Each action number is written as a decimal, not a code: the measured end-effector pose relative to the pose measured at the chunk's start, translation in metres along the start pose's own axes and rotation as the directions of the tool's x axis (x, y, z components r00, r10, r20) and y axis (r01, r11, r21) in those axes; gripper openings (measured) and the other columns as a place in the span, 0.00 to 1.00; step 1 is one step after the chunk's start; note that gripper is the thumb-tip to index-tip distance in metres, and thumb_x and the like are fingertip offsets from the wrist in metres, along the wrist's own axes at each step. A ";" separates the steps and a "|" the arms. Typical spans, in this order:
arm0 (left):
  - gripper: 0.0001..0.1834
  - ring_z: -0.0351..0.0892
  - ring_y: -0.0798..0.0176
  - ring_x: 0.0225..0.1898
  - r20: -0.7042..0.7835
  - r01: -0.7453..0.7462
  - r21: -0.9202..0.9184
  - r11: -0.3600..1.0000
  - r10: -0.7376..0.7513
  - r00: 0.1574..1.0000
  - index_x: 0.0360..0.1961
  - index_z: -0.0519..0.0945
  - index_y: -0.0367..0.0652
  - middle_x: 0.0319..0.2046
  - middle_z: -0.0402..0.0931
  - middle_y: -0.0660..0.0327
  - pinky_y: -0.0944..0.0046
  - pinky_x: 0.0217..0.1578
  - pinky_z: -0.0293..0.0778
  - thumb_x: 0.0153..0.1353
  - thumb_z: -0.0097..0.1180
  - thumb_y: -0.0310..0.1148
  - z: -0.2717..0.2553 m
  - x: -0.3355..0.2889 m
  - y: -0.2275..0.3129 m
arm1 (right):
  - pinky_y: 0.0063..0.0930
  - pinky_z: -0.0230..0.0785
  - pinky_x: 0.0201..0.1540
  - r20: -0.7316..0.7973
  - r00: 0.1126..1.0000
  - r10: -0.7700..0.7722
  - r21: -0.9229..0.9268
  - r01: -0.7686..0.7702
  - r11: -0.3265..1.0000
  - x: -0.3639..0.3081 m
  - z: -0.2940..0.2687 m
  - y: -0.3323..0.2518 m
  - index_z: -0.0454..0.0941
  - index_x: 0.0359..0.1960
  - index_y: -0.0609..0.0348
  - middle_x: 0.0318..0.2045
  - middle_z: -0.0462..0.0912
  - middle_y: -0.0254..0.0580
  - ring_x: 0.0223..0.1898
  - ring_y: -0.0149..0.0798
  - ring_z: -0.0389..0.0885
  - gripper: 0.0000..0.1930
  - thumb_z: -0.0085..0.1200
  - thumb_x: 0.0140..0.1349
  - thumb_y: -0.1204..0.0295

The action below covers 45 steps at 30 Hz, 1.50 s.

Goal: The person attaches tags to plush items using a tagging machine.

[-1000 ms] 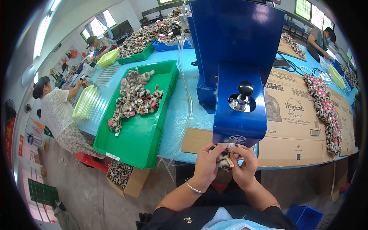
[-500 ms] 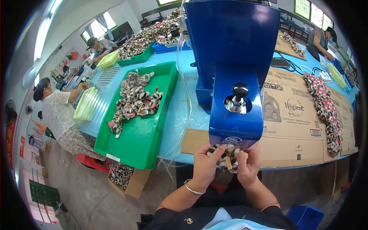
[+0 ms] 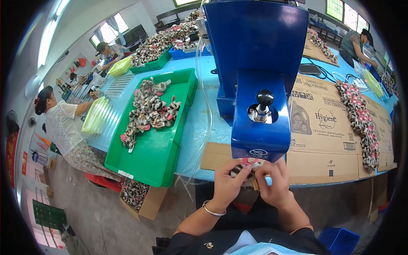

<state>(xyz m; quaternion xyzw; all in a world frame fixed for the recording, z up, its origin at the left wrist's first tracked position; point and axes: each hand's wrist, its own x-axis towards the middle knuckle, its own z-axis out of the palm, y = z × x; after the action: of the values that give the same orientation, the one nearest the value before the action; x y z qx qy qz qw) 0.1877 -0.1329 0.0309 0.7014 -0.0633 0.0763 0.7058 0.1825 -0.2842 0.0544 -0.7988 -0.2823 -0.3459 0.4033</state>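
Note:
A small plush toy with black, brown and white spotted fur is right under the front of the blue press machine. A pink part shows at its top edge, and a tan tag hangs from it. My left hand grips the toy from the left, thumb laid across the fur. On the other side my right hand has its fingers curled in against the toy's right edge. The machine's head hides what lies beneath it. A black-knobbed metal adjuster sits in the machine's round opening.
A green tray of spotted plush toys stands to the left. Flattened cardboard covers the table on the right, with a row of plush toys on it. A carton of toys sits below. Co-workers are at the sides.
The toy has turned in my hands, so its pink part now shows. My right hand's fingers have curled inward. At the left, a co-worker's head has turned.

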 end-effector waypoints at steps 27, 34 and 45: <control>0.03 0.78 0.74 0.30 -0.002 0.235 -0.652 0.721 -0.311 0.950 0.33 0.81 0.36 0.30 0.80 0.62 0.74 0.31 0.74 0.59 0.58 0.24 0.012 0.007 0.009 | 0.29 0.68 0.29 -0.174 0.946 0.274 0.168 -0.245 0.955 -0.004 0.023 -0.005 0.80 0.34 0.64 0.29 0.77 0.48 0.28 0.44 0.78 0.13 0.65 0.44 0.82; 0.05 0.77 0.76 0.30 -0.017 0.183 -0.614 0.768 -0.244 0.970 0.36 0.82 0.36 0.31 0.80 0.64 0.76 0.31 0.72 0.60 0.57 0.23 0.012 0.008 0.014 | 0.29 0.68 0.29 -0.168 0.946 0.277 0.180 -0.247 0.952 -0.004 0.022 -0.005 0.80 0.34 0.64 0.29 0.77 0.49 0.28 0.44 0.78 0.13 0.65 0.44 0.82; 0.05 0.75 0.77 0.29 -0.008 0.173 -0.566 0.806 -0.215 0.977 0.36 0.82 0.36 0.30 0.80 0.65 0.76 0.31 0.71 0.60 0.57 0.23 0.011 0.008 0.008 | 0.28 0.71 0.31 -0.162 0.952 0.259 0.171 -0.231 0.958 -0.006 0.021 -0.002 0.79 0.36 0.64 0.33 0.79 0.51 0.31 0.45 0.80 0.14 0.64 0.45 0.83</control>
<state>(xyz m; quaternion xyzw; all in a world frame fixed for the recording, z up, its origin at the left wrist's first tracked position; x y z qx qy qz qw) 0.1938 -0.1438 0.0407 0.4620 0.0141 0.0069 0.8867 0.1841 -0.2667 0.0416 -0.7599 -0.1677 -0.3427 0.5263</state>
